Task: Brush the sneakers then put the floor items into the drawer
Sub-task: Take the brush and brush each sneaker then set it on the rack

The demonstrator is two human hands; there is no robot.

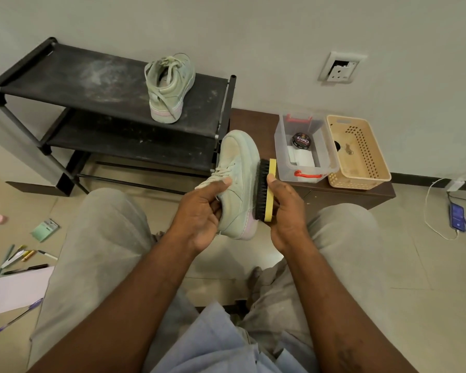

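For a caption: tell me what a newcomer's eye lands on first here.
The pale green sneaker held mid-frame in the left hand, with the right hand pressing a black-bristled brush to its side. Behind, its twin stands on the dusty shoe rack; pens and paper litter the floor at left.

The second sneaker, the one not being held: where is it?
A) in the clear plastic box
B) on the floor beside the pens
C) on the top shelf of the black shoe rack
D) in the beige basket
C: the second sneaker stands on the top shelf of the shoe rack, while the left hand holds the other sneaker and the right hand holds the brush against it.
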